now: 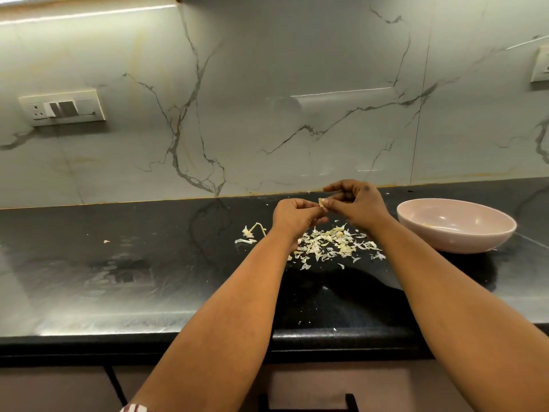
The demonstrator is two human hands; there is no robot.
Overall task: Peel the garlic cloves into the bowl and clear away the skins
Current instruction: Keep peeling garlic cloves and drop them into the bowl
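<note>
A small pale garlic clove (321,202) is held between both hands above the black counter. My left hand (294,215) pinches it from the left, and my right hand (355,205) pinches it from the right with curled fingers. Below the hands lies a scattered pile of garlic skins (332,243). A pale pink bowl (475,242) stands to the right of the hands, with a few peeled bits at its bottom. A garlic stem with root (252,230) lies left of the pile.
The black counter (118,278) runs along a marble backsplash (267,99). A switch plate (62,107) sits on the wall at the left, and another socket (540,65) at the far right. A tiny skin scrap (106,241) lies alone at the left.
</note>
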